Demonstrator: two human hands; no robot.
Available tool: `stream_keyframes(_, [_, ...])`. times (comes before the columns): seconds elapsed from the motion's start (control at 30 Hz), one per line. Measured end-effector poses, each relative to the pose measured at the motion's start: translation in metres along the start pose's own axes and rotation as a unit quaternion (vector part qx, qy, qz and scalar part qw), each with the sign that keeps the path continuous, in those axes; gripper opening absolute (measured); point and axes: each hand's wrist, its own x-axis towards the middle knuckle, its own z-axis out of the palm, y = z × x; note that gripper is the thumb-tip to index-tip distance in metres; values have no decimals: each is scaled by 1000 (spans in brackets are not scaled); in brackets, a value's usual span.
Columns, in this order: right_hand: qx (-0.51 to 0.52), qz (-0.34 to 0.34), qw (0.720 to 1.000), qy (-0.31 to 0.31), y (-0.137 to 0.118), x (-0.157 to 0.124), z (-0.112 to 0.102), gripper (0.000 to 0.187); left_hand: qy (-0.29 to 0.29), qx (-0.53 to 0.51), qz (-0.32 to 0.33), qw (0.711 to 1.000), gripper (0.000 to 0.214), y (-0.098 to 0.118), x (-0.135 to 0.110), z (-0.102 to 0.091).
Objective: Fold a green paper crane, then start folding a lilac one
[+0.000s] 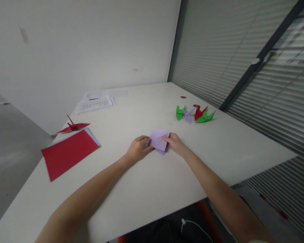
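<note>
A folded sheet of lilac paper point(159, 139) lies on the white table point(147, 189) in front of me. My left hand point(138, 148) pinches its left edge with curled fingers. My right hand point(175, 143) presses and grips its right edge, fingers bent onto the paper. Both hands touch the sheet; its near corner pokes out below them.
A stack of coloured sheets with red on top point(70, 152) lies at the left, a red paper crane point(73, 126) behind it. Several folded cranes, green, lilac and red point(194, 114), stand at the right. White printed papers point(95, 103) lie at the back. Blinds cover the right wall.
</note>
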Motion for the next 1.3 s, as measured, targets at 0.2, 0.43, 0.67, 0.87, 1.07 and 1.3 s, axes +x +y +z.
stream_keyframes(0.2, [111,43,992,-47,-13,-10,11,23,52,-154,-39,986,40,-5,1,3])
stream_keyframes(0.43, [106,50,987,-108,-11,-15,15,28,32,-131,-44,990,44,-4,2,3])
stream_keyframes(0.67, [119,58,983,-125,-11,-15,10,34,5,-129,-45,991,40,-3,3,2])
stream_keyframes(0.87, [127,54,982,-127,-10,-17,10,43,-8,-111,-47,993,48,-3,1,2])
stream_keyframes(1.07, [77,21,982,-173,-10,-18,17,42,-11,-75,-56,996,51,1,0,0])
stream_keyframes(1.3, [22,-10,989,-145,-5,-13,19,44,2,-66,-58,996,63,2,1,-1])
